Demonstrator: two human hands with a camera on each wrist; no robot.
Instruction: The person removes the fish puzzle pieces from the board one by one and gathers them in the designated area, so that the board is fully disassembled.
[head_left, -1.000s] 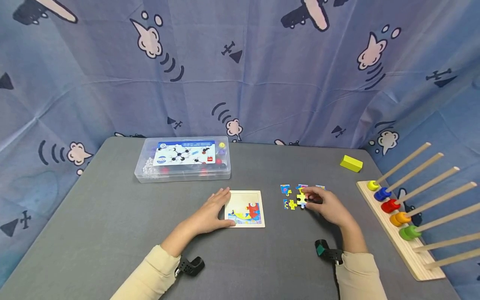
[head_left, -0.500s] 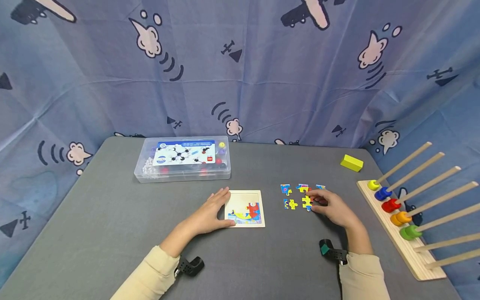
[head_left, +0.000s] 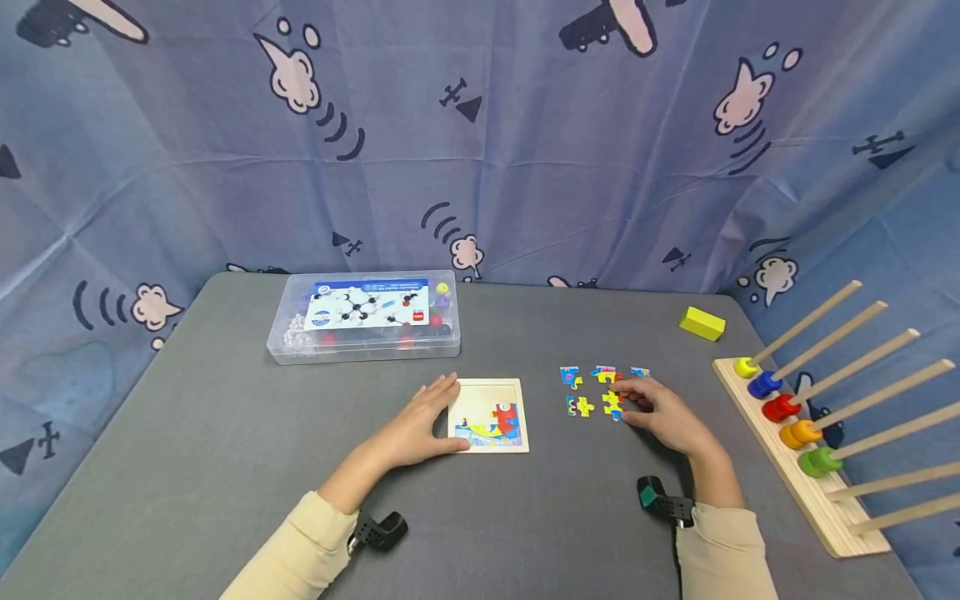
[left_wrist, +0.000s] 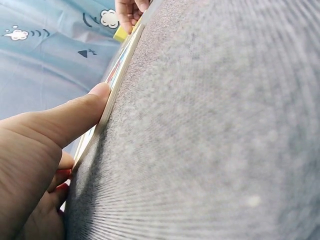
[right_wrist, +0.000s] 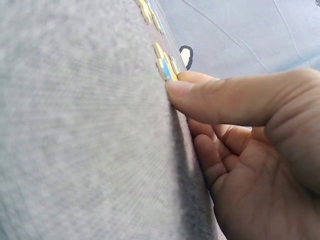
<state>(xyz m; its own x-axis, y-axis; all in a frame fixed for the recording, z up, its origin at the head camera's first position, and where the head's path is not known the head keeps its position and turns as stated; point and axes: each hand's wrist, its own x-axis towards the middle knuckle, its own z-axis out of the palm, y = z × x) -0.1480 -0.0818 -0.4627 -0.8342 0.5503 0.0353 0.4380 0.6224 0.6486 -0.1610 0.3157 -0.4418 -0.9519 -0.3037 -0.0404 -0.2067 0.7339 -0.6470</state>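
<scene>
In the head view, my left hand (head_left: pixel 408 429) holds the left side of a small square wooden puzzle tray (head_left: pixel 489 385). Its thumb rests at the lower left corner in the left wrist view, against the tray's edge (left_wrist: pixel 116 90). A red puzzle piece (head_left: pixel 506 417) and yellow and blue ones fill the tray's lower part. To the right, my right hand (head_left: pixel 663 412) pinches a yellow and blue puzzle piece (head_left: pixel 612 406) between thumb and fingers, low at the tabletop. The right wrist view shows the thumb on the edge of this piece (right_wrist: pixel 165 65). Several loose pieces (head_left: pixel 571 377) lie around it.
A clear plastic box (head_left: pixel 363 318) with a molecule label stands at the back left. A yellow block (head_left: pixel 702 323) lies at the back right. Along the right edge is a wooden peg rack (head_left: pixel 806 467) with coloured rings and long slanting pegs.
My right hand has shifted slightly right with the puzzle piece, which now appears flatter and shows more yellow. My left hand and the tray stay in place.
</scene>
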